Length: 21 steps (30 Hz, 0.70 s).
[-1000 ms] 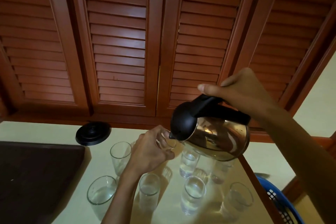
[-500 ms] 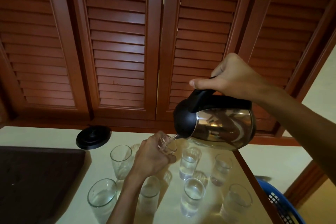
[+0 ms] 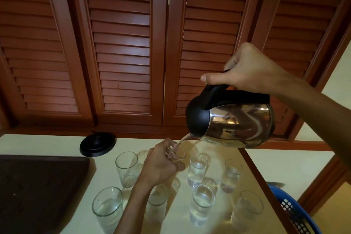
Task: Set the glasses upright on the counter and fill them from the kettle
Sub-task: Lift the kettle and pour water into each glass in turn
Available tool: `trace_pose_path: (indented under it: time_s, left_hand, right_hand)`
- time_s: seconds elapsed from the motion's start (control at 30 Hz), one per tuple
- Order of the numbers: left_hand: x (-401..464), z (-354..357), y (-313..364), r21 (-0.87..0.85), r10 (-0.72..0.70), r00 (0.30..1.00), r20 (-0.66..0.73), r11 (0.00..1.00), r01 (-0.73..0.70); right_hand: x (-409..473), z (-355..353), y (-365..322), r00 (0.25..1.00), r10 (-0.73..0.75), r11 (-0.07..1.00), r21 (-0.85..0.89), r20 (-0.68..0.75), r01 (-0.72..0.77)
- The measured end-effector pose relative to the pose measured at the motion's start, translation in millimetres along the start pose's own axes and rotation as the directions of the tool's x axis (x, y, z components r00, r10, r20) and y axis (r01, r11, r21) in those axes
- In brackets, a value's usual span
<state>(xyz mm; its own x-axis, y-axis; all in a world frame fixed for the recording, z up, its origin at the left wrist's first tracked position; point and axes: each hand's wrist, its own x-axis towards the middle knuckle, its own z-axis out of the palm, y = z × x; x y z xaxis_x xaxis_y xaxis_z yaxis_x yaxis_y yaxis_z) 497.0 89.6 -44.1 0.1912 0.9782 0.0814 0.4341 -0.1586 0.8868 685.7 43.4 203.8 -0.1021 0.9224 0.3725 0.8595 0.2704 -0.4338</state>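
My right hand (image 3: 252, 70) grips the black handle of a steel kettle (image 3: 241, 127), tilted with its spout down to the left. A thin stream of water runs from the spout into a small clear glass (image 3: 176, 153) that my left hand (image 3: 159, 167) holds above the cream counter (image 3: 57, 144). Several other clear glasses stand upright on the counter. Some hold water, such as one glass (image 3: 197, 170) just right of my left hand and a wide glass (image 3: 107, 205) at the front left. A tall glass (image 3: 126, 167) left of my hand looks empty.
The kettle's round black base (image 3: 97, 143) sits at the back of the counter. A dark tray or board (image 3: 38, 186) covers the left side. A blue plastic basket (image 3: 296, 213) is below the counter's right edge. Wooden louvred shutters (image 3: 123, 43) stand behind.
The kettle has risen and moved slightly away from the held glass, and water is now visibly streaming from the spout into it. My left hand stayed almost in place.
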Motion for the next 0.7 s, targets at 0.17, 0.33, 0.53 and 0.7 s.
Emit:
trace_pose_path:
  time_s: [0.17, 0.33, 0.53, 0.7]
  left_hand:
    - [0.3, 1.7, -3.9, -0.012, 0.005, 1.000, 0.000, 1.000, -0.005]
    - [0.6, 2.1, -7.4, -0.009, 0.025, 1.000, 0.001, 1.000, -0.025]
    - [2.3, 3.8, -9.9, -0.013, 0.015, 1.000, 0.022, 1.000, -0.015]
    - [3.0, 5.6, -10.9, -0.009, 0.024, 1.000, 0.014, 1.000, -0.024]
  right_hand:
    - [-0.4, -3.7, 0.1, 1.000, -0.010, 1.000, -0.027, -0.005, 0.010]
    - [-1.8, -5.6, 1.0, 1.000, -0.002, 0.999, -0.044, 0.006, 0.003]
    - [-1.4, -7.9, 3.2, 1.000, 0.017, 0.999, -0.030, -0.006, -0.017]
    - [-2.3, -7.1, 5.2, 1.000, 0.009, 0.999, -0.035, -0.024, -0.010]
